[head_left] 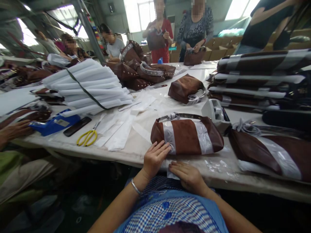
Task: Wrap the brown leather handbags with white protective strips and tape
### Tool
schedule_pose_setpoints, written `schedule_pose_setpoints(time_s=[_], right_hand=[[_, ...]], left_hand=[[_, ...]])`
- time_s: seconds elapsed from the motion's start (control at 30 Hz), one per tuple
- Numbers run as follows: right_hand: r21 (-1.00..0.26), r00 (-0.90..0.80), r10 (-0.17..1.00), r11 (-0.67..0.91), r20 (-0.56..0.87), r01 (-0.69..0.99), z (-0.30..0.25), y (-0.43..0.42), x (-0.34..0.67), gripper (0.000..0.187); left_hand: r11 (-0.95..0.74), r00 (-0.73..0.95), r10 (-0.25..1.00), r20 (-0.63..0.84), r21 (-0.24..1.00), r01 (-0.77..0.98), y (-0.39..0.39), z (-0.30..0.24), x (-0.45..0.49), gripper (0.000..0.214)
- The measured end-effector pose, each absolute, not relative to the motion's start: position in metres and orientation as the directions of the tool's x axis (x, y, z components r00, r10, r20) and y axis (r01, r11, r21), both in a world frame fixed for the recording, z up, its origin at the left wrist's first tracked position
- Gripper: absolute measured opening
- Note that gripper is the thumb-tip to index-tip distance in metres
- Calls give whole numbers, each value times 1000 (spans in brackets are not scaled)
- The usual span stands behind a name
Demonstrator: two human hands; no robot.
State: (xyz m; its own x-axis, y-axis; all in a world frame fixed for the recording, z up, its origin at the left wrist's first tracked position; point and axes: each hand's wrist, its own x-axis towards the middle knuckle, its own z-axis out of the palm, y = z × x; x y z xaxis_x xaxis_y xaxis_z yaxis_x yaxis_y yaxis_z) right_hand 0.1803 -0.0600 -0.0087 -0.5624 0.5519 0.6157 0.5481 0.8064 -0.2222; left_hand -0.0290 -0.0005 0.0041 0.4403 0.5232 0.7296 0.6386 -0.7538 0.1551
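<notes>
Fingers of the left hand (156, 157) are laid flat, close together, on the bag (187, 137) by the tabletop's (136, 155) front edge; whether a pale strip (171, 174) is pinched by the right hand (188, 174) cannot be told. Wrapping seems underway; careful smoothing may be needed next.

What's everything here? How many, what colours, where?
Pale-banded leathery handbag: one, brown, before hands
Unbanded leathery handbag: one, brown, behind
Flat banded bag: one, brown, near right
Stacked banded bags: several, brown, right
Heaped studded bags: several, brown, back
Strapped papery stack: one, white, left
Loose papery strips: several, white, centre
Loop-handled scissors: one, yellow handles, left
Flat phone-like slab: one, black, left
Plastic tape dispenser: one, blue, left
Coiled cable: one, grey, right
Other people: several, mixed clothing, around
Long table: one, pale, beneath bags
Left hand: one, bare, on banded handbag
Right hand: one, bare, at table edge
</notes>
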Motion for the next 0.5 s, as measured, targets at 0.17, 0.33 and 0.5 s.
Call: schedule_pose_setpoints(time_s=[0.17,0.33,0.5], right_hand=[[-208,-580,535,819,614,535,-4,-67,180,47],[-203,-589,537,818,604,538,13,-63,180,43],[-198,-572,538,812,619,549,41,-49,178,36]], left_hand=[[-743,431,545,719,177,645,-2,4,-29,35],[-750,458,540,706,157,643,-3,2,-31,36],[-741,451,519,726,119,661,-3,-1,-29,33]])
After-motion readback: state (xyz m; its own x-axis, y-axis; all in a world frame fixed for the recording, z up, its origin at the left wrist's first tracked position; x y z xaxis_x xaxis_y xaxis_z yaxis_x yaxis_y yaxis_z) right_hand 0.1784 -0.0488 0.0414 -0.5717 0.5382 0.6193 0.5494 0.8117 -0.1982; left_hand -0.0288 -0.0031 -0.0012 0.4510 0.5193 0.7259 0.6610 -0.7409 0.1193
